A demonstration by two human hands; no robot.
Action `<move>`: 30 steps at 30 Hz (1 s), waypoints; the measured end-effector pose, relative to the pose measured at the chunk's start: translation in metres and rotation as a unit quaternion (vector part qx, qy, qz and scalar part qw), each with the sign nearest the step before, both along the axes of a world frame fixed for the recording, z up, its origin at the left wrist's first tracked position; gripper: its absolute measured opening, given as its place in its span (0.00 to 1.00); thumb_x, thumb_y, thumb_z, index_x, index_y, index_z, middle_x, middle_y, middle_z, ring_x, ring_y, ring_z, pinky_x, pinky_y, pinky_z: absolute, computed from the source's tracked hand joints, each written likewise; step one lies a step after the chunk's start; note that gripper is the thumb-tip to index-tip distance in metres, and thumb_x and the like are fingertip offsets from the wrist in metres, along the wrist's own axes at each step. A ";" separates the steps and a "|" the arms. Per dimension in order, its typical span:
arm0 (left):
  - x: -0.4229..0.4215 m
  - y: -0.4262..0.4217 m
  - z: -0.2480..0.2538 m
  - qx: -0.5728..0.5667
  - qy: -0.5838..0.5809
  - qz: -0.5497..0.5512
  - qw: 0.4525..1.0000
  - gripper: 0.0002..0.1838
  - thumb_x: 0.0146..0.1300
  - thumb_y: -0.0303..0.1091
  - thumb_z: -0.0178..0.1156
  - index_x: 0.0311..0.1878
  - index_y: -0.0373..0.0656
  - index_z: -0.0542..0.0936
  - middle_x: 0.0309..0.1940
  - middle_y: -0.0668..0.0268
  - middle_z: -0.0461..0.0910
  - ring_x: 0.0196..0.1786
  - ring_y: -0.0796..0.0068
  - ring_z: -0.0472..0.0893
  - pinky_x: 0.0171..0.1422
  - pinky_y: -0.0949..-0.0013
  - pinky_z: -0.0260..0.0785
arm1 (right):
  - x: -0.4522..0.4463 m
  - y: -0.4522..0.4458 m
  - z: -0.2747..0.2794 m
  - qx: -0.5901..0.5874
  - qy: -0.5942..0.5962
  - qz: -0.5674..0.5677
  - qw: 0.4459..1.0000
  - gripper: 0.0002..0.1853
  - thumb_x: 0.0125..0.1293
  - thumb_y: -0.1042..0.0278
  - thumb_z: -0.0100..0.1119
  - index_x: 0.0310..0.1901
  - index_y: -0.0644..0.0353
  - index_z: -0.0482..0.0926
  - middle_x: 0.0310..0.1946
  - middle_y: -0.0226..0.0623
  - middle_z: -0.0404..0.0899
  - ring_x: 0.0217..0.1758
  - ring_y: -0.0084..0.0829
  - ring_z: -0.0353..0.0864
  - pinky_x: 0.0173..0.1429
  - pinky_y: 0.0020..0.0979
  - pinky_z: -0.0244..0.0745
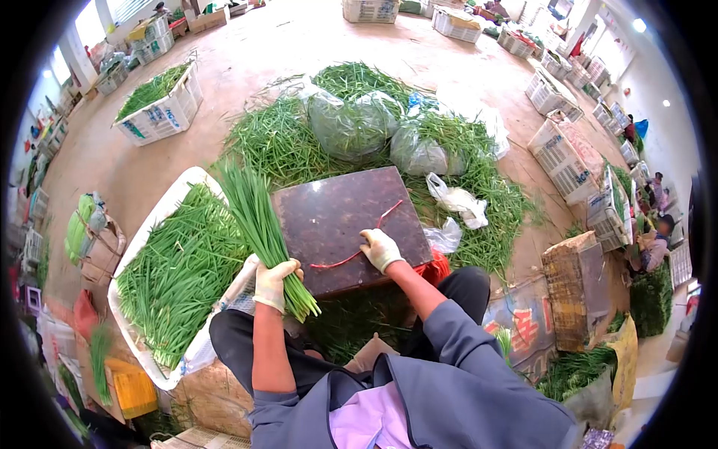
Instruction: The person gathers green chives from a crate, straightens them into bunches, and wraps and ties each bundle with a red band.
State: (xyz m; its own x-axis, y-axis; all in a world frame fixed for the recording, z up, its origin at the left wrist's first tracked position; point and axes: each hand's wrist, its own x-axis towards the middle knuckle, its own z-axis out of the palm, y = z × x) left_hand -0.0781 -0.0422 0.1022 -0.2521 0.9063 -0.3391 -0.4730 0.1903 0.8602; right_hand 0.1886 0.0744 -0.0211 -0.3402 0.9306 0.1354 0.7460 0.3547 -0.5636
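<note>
My left hand (274,283), in a pale glove, is closed around the lower part of a bunch of long green chives (254,217). The bunch leans up and left, its cut ends sticking out below the hand. In front of me is a dark flat-topped board (336,202). Over it, my gloved right hand (380,249) has its fingers pinched on a red tie (340,261), whose two ends stick out on either side of the hand. A white crate (126,329) full of loose chives stands against my left side.
Heaps of green leaves (269,142) with plastic bags (351,123) lie on the floor beyond the board. Red ties (432,268) hang by my right knee. Another crate (168,120) stands far left. A worn box (576,288) stands to the right, near another person (654,243).
</note>
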 end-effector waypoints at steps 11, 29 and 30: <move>0.028 0.023 -0.025 -0.035 0.002 -0.015 0.999 0.09 0.52 0.20 0.65 0.37 0.34 0.78 0.27 0.58 0.82 0.24 0.65 0.82 0.30 0.64 0.78 | -0.018 -0.014 -0.016 -0.043 -0.005 -0.034 0.998 0.18 0.58 0.61 0.69 0.48 0.55 0.78 0.41 0.45 0.78 0.47 0.48 0.80 0.52 0.43 0.77; 0.172 0.100 -0.100 -0.233 0.635 -0.016 0.737 0.36 0.45 0.41 0.72 0.57 0.36 0.71 0.51 0.54 0.79 0.48 0.59 0.81 0.51 0.58 0.76 | 0.033 -0.006 0.002 0.005 0.115 -0.102 0.988 0.28 0.55 0.64 0.70 0.58 0.62 0.75 0.52 0.52 0.79 0.58 0.50 0.77 0.63 0.42 0.73; 0.183 0.098 -0.085 -0.250 0.680 -0.048 0.688 0.42 0.46 0.49 0.73 0.61 0.36 0.68 0.57 0.55 0.76 0.53 0.58 0.80 0.54 0.58 0.75 | 0.032 -0.002 -0.009 0.055 0.121 -0.090 0.987 0.29 0.55 0.65 0.70 0.58 0.64 0.75 0.53 0.53 0.79 0.59 0.50 0.77 0.64 0.42 0.72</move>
